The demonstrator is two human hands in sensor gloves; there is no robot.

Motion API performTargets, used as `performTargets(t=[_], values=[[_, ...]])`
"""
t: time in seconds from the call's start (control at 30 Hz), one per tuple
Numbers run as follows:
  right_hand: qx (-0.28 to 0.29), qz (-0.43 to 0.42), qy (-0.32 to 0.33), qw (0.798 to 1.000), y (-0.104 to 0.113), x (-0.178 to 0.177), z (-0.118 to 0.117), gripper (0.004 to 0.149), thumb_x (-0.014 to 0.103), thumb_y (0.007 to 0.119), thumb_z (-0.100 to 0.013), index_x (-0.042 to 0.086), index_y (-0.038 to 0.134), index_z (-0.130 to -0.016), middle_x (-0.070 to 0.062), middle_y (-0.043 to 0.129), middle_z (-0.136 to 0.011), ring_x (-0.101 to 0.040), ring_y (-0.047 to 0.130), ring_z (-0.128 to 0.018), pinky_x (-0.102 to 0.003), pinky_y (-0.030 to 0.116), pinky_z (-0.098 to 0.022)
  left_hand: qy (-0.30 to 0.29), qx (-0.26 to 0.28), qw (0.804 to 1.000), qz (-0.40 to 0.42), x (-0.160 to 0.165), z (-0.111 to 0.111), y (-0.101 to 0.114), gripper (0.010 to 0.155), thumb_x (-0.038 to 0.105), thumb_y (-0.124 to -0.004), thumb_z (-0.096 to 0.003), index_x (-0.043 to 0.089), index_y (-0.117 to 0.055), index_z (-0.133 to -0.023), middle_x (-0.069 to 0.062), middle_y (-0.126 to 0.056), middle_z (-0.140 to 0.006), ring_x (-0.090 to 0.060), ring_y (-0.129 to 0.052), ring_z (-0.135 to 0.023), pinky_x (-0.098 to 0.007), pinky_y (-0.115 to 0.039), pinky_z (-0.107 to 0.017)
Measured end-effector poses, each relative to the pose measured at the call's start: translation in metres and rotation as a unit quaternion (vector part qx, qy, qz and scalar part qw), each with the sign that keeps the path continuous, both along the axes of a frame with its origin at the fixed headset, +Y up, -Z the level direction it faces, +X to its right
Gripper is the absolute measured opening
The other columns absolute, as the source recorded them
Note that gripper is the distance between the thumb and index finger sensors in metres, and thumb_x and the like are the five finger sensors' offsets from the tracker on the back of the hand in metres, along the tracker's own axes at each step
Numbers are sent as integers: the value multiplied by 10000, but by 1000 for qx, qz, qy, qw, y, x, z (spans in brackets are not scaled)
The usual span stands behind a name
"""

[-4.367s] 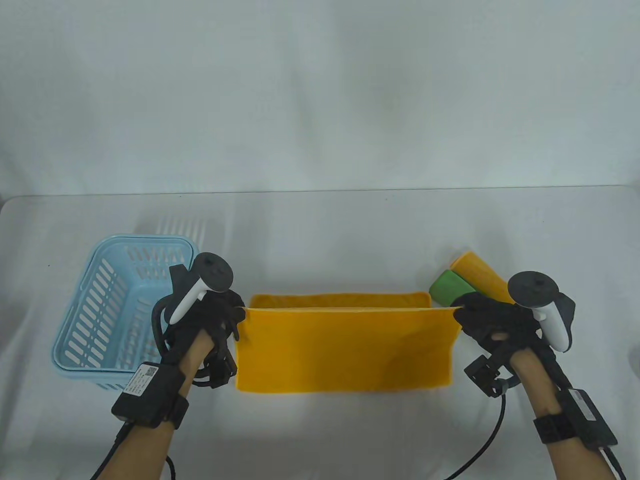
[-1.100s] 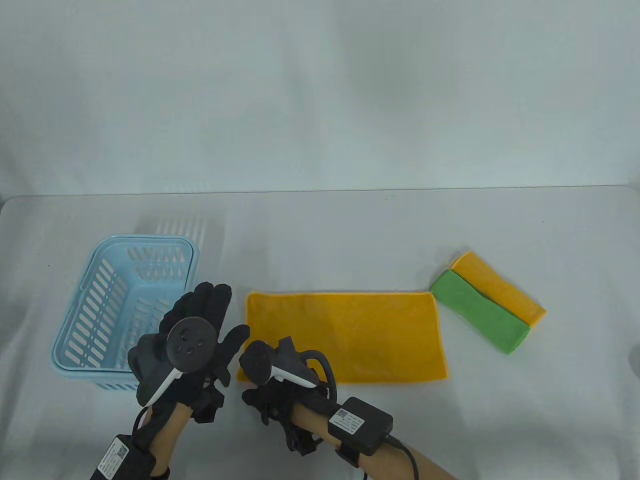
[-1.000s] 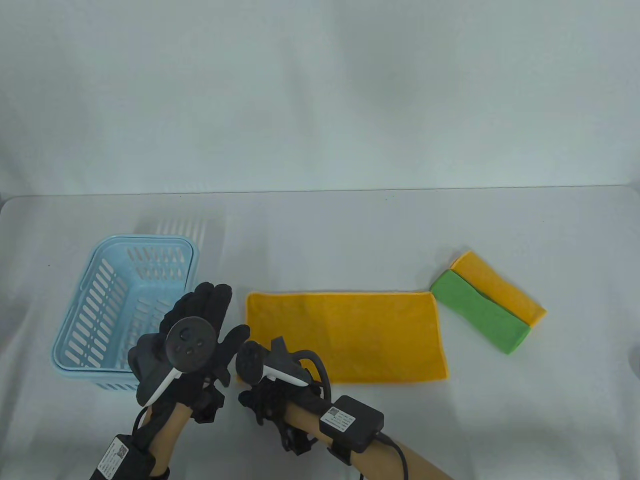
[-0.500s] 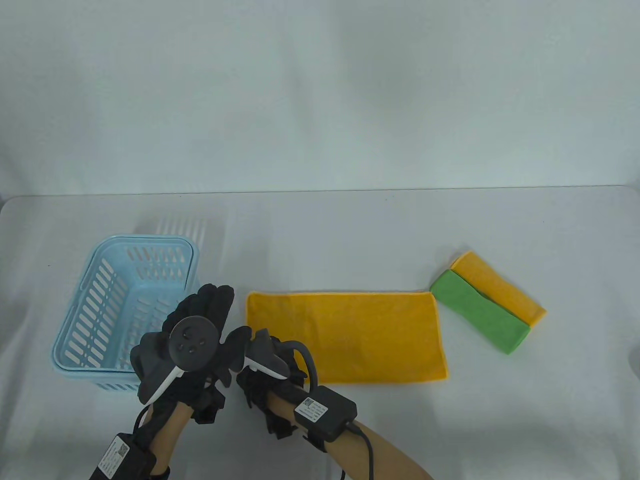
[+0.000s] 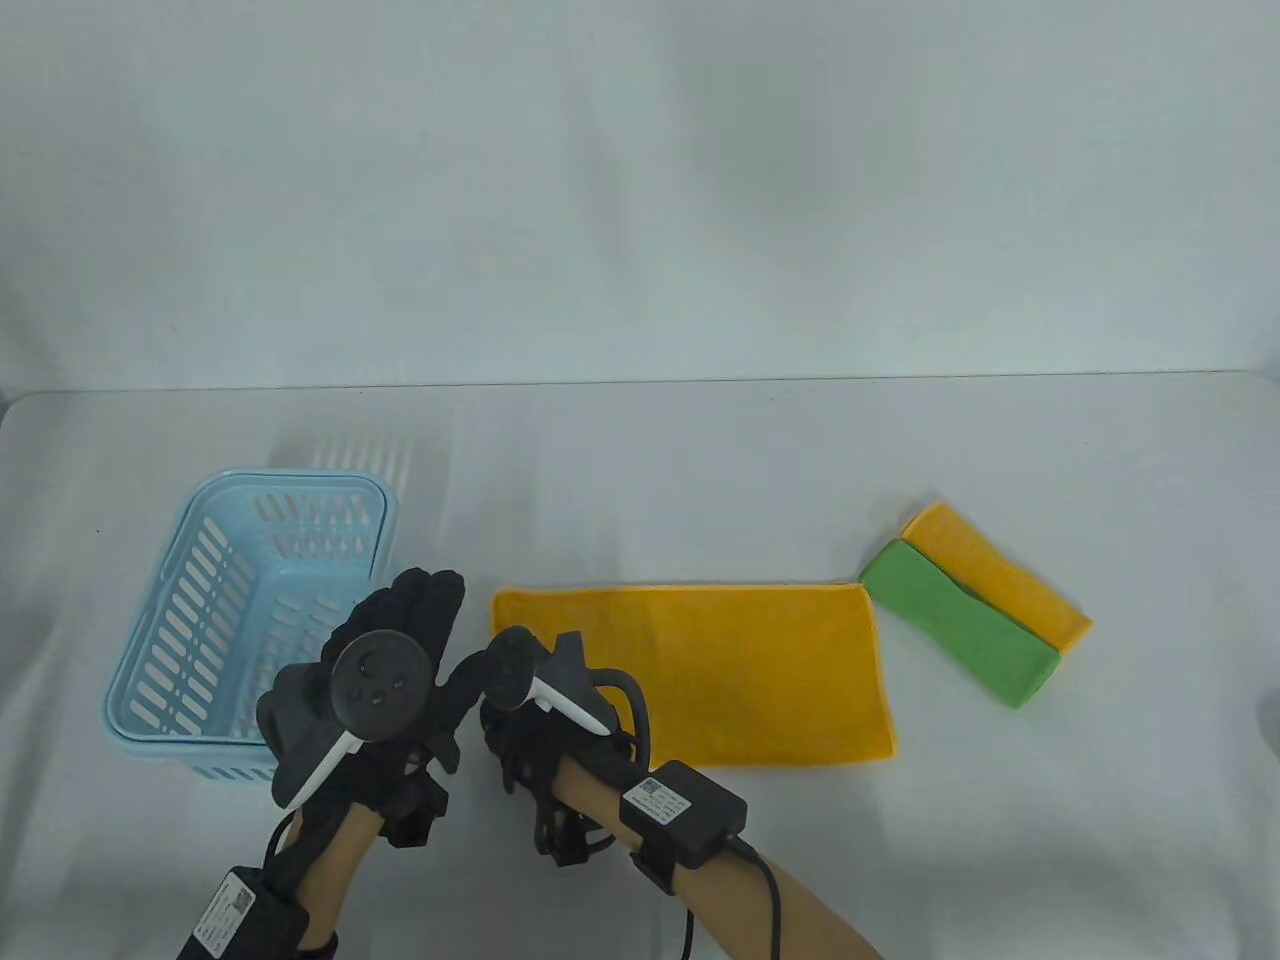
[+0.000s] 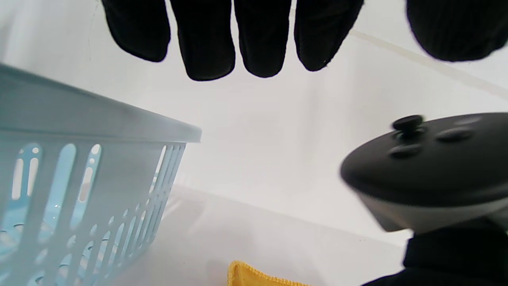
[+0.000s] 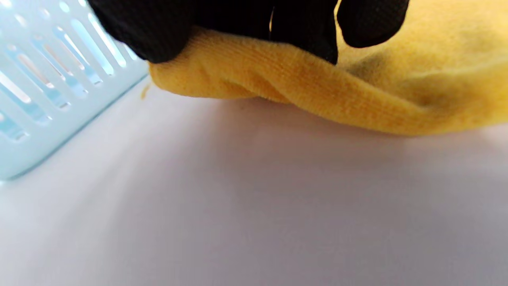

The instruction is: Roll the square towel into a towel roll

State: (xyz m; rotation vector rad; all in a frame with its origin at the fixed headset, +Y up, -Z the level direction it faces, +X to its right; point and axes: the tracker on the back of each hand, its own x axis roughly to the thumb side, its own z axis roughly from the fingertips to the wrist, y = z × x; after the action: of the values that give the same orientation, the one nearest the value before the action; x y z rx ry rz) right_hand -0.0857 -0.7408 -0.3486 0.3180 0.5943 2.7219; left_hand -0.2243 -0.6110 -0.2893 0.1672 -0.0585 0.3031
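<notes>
The yellow towel (image 5: 720, 670), folded in half to a wide rectangle, lies flat in the middle of the table. My right hand (image 5: 515, 725) reaches across to its near left corner. In the right wrist view its fingers (image 7: 305, 28) and thumb pinch that corner of the yellow towel (image 7: 317, 87), which is lifted a little off the table. My left hand (image 5: 425, 610) hovers just left of the towel beside the basket, with straight fingers (image 6: 234, 39) that hold nothing. The right hand's tracker (image 6: 428, 167) fills the lower right of the left wrist view.
A light blue slotted basket (image 5: 290, 487) stands at the left, close to my left hand, and shows in both wrist views (image 6: 99, 131) (image 7: 47, 79). A folded green towel (image 5: 960, 625) and a folded yellow one (image 5: 1000, 570) lie at the right.
Seconds ago both hands held the towel's corners in a fold; it now lies folded. Over the last second my right hand slid left and farther onto the near left corner and raised it. The left hand stayed.
</notes>
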Motion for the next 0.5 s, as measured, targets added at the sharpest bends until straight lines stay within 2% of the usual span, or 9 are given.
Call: performTargets(t=[0.3,0.5], values=[[-41,-89,-36,995,39,43,7,388,421,765,-377,355,798,-759,44,876,-799,-274,872,-738,-529,697,-599,0,-2,1000,3,-1,0,-1,802,622,-727,-355,318,-573,-1081,-44,-608,-1156,-412,-691,-1046,-626,-588,-733],[-29,-157,-79,984,68,72,5,385,401,765,-381,342,792,-761,18,925,-691,-273,913,-628,-522,727,-551,-2,-6,1000,-1,0,0,-2,796,620,-726,-357,319,-578,-1078,-43,-614,-1154,-410,-694,-1044,-626,-590,-732]])
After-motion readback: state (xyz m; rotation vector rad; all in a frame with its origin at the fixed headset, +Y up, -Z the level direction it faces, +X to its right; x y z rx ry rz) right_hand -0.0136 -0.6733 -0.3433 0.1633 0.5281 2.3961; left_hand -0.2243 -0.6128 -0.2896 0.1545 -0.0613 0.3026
